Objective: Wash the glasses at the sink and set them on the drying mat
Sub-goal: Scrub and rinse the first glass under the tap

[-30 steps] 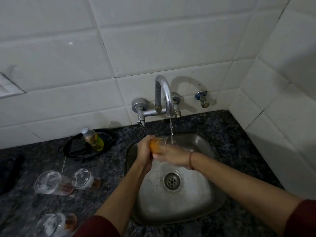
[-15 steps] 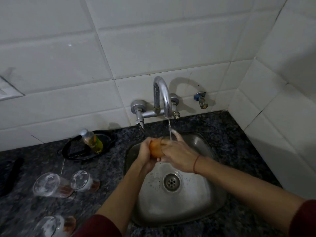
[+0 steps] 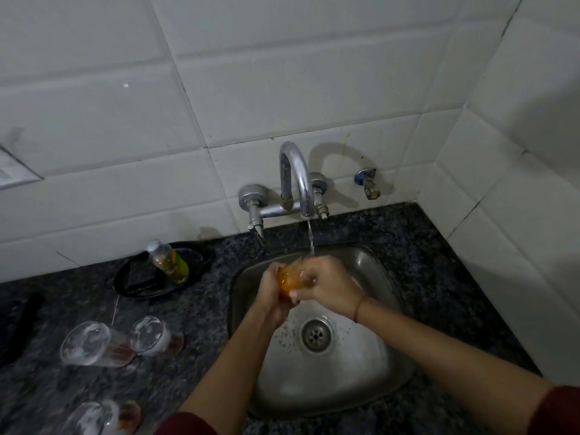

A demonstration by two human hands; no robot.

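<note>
Though too dim to name for sure, dark strip (image 3: 22, 328): lying at the counter's far left; perhaps the drying mat, cannot tell.
Waiting tumblers: big tumbler (image 3: 91, 343), small tumbler (image 3: 153, 335) just beside it, near tumbler (image 3: 97, 419) at the bottom edge; all on their sides on the granite counter (image 3: 194, 309), brownish dregs inside, apparently unwashed.
Black tray (image 3: 131, 277): behind them by the wall, holding a tilted dish-liquid bottle (image 3: 169, 262).
Left hand (image 3: 270, 296): curled round the base of the amber glass (image 3: 290, 282), held above the sink (image 3: 386, 372) under the stream (image 3: 310, 243) from the spout (image 3: 295, 174).
Right hand (image 3: 329, 285): fingers wrapped over the glass's upper part, gripping or rubbing it.
Step in hand: by judgement, rinsing one glass; three more to go.
Next move: likely a firm hold on slippery glass, a tip to drain, then a carry leftward, clear of the spout.
Edges and room: roll-prone tumblers along that leftward path; bare granite between tray and tumblers; tiled corner wall (image 3: 518, 215) close on the right, little room there.
</note>
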